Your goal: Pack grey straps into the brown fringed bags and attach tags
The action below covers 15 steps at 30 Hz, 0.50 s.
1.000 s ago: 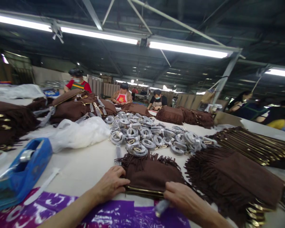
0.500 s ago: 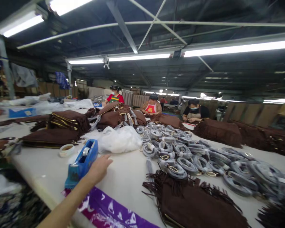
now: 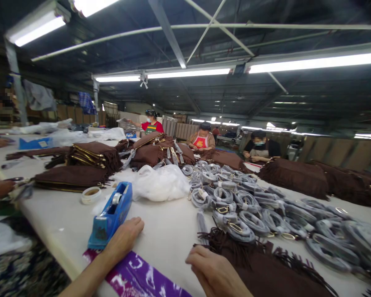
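My left hand [image 3: 123, 240] lies flat on the white table [image 3: 170, 231], fingers stretched out, touching the near end of a blue tape dispenser [image 3: 111, 215]. My right hand [image 3: 215, 271] hovers with curled fingers, back to the camera, at the near left corner of a brown fringed bag [image 3: 266, 274]. What its fingers enclose, if anything, is hidden. A purple printed sheet [image 3: 139, 278] lies under and between both wrists at the table's near edge.
A heap of grey wrapped straps with gold clasps [image 3: 250, 204] fills the middle and right. A white plastic bag [image 3: 160, 183], a tape roll [image 3: 91, 194] and stacked brown bags [image 3: 77, 177] lie to the left. Another person's hand [image 3: 0, 189] is at far left; several co-workers sit across.
My left hand left the brown bag, reached to the blue tape dispenser and now rests beside it. My right hand, out of view half a second ago, shows again. The view swung left.
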Each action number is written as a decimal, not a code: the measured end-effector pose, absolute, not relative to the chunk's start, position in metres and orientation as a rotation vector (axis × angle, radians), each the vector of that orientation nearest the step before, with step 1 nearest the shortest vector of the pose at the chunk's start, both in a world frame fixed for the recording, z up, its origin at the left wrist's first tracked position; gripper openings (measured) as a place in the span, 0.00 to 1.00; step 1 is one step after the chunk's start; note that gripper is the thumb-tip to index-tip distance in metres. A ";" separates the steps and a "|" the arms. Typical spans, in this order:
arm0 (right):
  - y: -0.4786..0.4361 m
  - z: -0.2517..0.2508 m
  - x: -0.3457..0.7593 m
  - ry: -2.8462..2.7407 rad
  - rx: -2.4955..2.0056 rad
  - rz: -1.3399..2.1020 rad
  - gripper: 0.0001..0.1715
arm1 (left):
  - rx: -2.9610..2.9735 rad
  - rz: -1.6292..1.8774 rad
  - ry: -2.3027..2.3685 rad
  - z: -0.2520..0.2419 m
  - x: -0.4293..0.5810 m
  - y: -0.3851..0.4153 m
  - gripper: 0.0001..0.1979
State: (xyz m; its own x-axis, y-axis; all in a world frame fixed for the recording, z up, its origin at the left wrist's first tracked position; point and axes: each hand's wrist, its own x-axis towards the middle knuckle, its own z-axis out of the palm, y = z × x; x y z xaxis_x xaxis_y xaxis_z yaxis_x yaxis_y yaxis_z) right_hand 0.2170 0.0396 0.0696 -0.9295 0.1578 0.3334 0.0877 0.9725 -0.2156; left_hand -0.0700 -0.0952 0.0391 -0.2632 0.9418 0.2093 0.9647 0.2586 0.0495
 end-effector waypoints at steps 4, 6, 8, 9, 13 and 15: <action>0.020 0.092 0.137 -2.758 -0.328 0.238 0.14 | -1.787 -0.276 -2.407 0.038 -0.068 -0.096 0.13; 0.011 0.090 0.102 -2.837 -0.412 0.135 0.18 | -1.784 -0.289 -2.422 0.039 -0.067 -0.096 0.12; 0.005 0.085 0.076 -2.960 -0.442 0.039 0.16 | -1.793 -0.311 -2.436 0.041 -0.066 -0.096 0.12; 0.004 0.082 0.068 -3.003 -0.439 0.019 0.14 | -1.801 -0.325 -2.442 0.042 -0.066 -0.095 0.13; 0.021 0.082 0.076 -3.065 -0.523 0.021 0.13 | -1.842 -0.411 -2.455 0.039 -0.074 -0.094 0.15; 0.041 0.086 0.107 -3.056 -0.686 0.018 0.13 | -1.862 -0.467 -2.446 0.030 -0.084 -0.091 0.18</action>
State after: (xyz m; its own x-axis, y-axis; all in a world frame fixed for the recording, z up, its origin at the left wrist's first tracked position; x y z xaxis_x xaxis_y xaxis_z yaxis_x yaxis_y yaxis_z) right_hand 0.1072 0.0409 0.0862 -0.9040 0.4275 0.0067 0.4274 0.9040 -0.0130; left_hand -0.0844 -0.0913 0.0305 -0.2822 0.9372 0.2048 0.9468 0.2377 0.2169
